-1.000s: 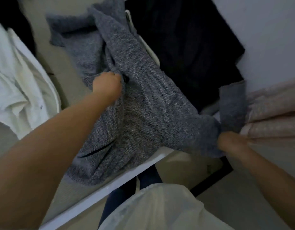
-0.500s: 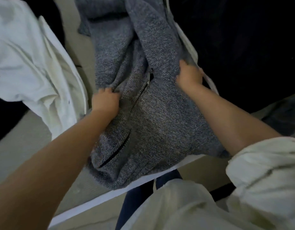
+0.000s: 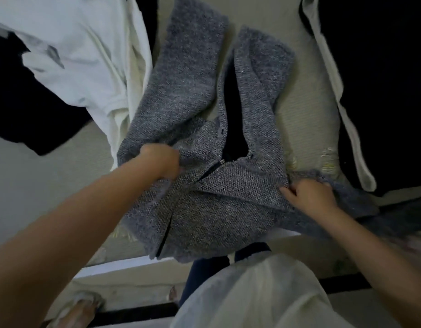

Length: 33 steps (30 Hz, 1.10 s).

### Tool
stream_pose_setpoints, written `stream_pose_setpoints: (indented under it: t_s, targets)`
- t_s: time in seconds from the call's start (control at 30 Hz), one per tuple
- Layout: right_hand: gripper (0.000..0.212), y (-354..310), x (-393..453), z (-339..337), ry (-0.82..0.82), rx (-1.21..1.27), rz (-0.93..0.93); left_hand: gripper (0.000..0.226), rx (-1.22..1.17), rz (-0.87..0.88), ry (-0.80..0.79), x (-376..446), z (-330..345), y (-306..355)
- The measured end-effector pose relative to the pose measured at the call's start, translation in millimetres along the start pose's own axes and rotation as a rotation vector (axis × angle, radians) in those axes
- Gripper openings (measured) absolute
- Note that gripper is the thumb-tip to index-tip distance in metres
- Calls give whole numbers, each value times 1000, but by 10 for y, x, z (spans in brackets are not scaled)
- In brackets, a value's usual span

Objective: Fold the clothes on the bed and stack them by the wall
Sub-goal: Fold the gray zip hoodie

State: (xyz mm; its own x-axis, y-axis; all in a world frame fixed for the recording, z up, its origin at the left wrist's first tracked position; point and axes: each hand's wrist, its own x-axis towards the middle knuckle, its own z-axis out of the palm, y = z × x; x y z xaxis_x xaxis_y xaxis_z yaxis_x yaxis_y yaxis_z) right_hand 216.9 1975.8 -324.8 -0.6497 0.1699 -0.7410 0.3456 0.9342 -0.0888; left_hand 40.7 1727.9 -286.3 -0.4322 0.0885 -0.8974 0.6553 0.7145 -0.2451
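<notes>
Spreading a grey knit jacket [image 3: 204,143] flat on the bed [image 3: 306,119] before its first fold: this appears to be the step in hand, early in the task, since the garment lies opened out and none of it is yet doubled over. The left hand [image 3: 161,162] grips a bunch of the knit at the garment's left edge, fingers curled into the cloth. The right hand [image 3: 309,194] pinches the right edge, where a sleeve or side panel trails off past it toward the bed's near rim. The two hands are well apart, with the jacket's body stretched between them. A partly open zip [image 3: 219,162] runs up the middle, midway between the hands, its dark lining showing above the slider.

The jacket's long axis runs away from the person: the hem hangs over the bed's near edge, below the hands, and the two front panels at the collar end point away beyond them, spread in a V. It lies slightly skewed, leaning to the left.

Judged from this layout, the next move calls for squaring and smoothing the body, then bringing the sides or sleeves inward across the zip.

A white garment [image 3: 81,55] lies beyond and outside the left hand; dark cloth [image 3: 382,91] lies beyond the right hand.
</notes>
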Motion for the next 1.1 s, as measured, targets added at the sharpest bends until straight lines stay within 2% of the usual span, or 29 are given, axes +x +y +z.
stream_pose_setpoints:
  t_s: [0.07, 0.13, 0.23, 0.3, 0.37, 0.47, 0.57, 0.67, 0.7, 0.77, 0.93, 1.1]
  targets:
    - [46, 14, 1, -17, 145, 37, -38, 17, -88, 20, 242, 180, -326, 65]
    - [54, -52, 64, -52, 149, 71, -63, 17, -159, 52, 374, 371, -603, 148]
    - [48, -162, 163, -15, 18, 35, -69, 32, -115, 131, 183, 658, -740, 322]
    - [38, -128, 184, 37, 61, 67, -62, 46, -69, 146, 161, 811, -617, 352]
    - [33, -56, 159, 110, 150, 122, -73, 52, -88, 143, 283, 920, -471, 294]
    - [25, 3, 84, 175, 280, 219, -93, 40, -62, 225, 420, 970, -352, 133]
    - [21, 26, 14, 45, 364, 502, -55, 26, -271, 291, 478, 835, -401, -65]
    - [20, 1, -38, -300, 413, 708, -36, 24, -477, 293, 739, 528, -543, -352]
    - [21, -21, -48, -429, 451, 695, -46, 23, -526, 275, 838, 375, -591, -443]
    - [23, -80, -58, -714, 574, 517, -60, 23, -570, 222, 995, 61, -679, -603]
    - [26, -400, -394, -1529, 783, 150, -160, 23, -557, 55, 1232, -942, -725, -1077]
    - [22, -881, -1146, -2247, 1112, 92, -297, 21, -623, -57, 1533, -1981, -531, -1561]
